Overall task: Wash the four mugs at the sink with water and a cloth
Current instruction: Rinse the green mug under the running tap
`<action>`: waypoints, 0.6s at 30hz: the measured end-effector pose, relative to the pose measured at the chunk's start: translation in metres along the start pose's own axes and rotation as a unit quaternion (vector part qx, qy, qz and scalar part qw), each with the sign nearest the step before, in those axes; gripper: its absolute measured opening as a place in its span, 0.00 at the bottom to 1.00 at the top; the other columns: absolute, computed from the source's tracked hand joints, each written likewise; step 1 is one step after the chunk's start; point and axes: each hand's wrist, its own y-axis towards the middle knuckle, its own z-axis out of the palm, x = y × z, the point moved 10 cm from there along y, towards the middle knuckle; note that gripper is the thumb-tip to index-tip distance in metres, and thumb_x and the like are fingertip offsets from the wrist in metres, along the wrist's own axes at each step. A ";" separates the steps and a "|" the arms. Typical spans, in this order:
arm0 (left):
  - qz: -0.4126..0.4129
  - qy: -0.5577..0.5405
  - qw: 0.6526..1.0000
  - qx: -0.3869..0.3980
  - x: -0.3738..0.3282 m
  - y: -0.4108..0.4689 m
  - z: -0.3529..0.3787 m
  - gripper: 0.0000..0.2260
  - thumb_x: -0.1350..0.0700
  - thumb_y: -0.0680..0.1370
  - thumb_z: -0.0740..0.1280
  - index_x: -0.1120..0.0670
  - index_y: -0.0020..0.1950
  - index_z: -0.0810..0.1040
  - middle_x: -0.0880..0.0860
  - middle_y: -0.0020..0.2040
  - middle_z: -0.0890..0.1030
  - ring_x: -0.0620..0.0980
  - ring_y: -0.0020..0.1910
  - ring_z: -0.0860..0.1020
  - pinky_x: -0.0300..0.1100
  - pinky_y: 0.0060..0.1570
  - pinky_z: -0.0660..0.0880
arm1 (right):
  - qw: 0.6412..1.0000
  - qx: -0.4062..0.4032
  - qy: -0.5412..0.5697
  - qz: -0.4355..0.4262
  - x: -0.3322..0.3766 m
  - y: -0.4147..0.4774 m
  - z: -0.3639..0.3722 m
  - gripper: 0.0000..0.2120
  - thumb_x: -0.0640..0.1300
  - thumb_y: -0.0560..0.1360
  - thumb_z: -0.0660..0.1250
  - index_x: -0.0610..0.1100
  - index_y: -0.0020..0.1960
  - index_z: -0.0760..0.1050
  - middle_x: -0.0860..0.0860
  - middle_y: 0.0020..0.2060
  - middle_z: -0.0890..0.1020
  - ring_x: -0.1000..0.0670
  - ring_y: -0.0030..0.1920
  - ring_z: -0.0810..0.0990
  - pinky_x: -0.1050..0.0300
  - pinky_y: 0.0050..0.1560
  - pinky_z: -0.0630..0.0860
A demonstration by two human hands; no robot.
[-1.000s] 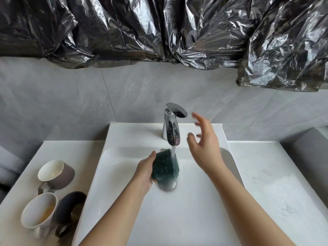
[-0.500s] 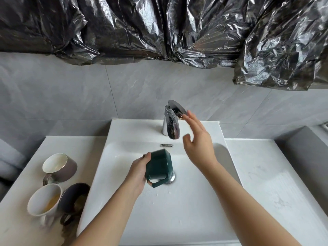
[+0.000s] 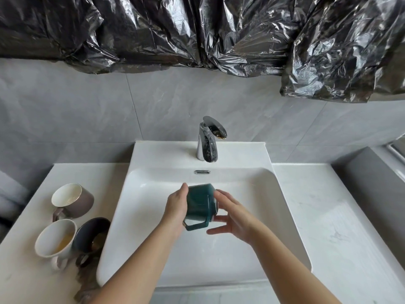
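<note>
Head view: the green mug [image 3: 198, 205] lies tipped on its side above the middle of the sink [image 3: 287, 207], handle toward the person. The left hand [image 3: 175, 208] grips its left side; the right hand [image 3: 236, 219] touches its right end with fingers [image 3: 225, 197] spread and straight. There is free basin all round. Left of the sink, a brown mug [image 3: 75, 200], a white mug [image 3: 55, 240] and a dark mug [image 3: 92, 232] crowd the bench [image 3: 328, 216]. I can read no writing.

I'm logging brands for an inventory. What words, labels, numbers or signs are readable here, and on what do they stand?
None: no text can be read anywhere in this view.
The green mug, brown mug, white mug, dark mug, tap, sink and black plastic sheeting show no print or logo on the sides that face the camera.
</note>
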 end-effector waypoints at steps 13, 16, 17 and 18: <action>0.310 0.480 0.800 0.183 -0.027 -0.045 0.054 0.15 0.53 0.79 0.62 0.53 0.35 0.62 0.50 0.30 0.66 0.51 0.32 0.65 0.45 0.31 0.60 | 0.993 0.028 0.112 0.033 -0.024 0.010 0.007 0.26 0.58 0.76 0.69 0.43 0.67 0.75 0.40 0.65 0.78 0.39 0.58 0.83 0.38 0.59 0.79; 0.379 0.482 0.764 0.200 -0.030 -0.053 0.054 0.15 0.51 0.79 0.63 0.50 0.34 0.65 0.46 0.28 0.67 0.49 0.34 0.66 0.43 0.36 0.63 | 0.995 0.037 0.080 0.038 -0.023 0.011 0.003 0.22 0.56 0.78 0.65 0.41 0.63 0.78 0.41 0.57 0.83 0.41 0.54 0.83 0.42 0.59 0.79; 0.419 0.471 0.753 0.191 -0.036 -0.055 0.048 0.11 0.50 0.78 0.64 0.48 0.36 0.70 0.45 0.30 0.71 0.47 0.37 0.69 0.40 0.41 0.65 | 0.996 0.036 0.073 0.035 -0.022 0.011 -0.001 0.21 0.56 0.79 0.63 0.42 0.62 0.79 0.41 0.55 0.83 0.42 0.53 0.82 0.43 0.57 0.79; 0.459 0.451 0.746 0.173 -0.045 -0.058 0.040 0.06 0.48 0.76 0.65 0.46 0.40 0.76 0.43 0.34 0.76 0.44 0.41 0.72 0.38 0.47 0.67 | 0.996 0.038 0.073 0.036 -0.021 0.011 -0.004 0.21 0.56 0.79 0.62 0.42 0.61 0.79 0.40 0.55 0.83 0.42 0.52 0.82 0.45 0.54 0.79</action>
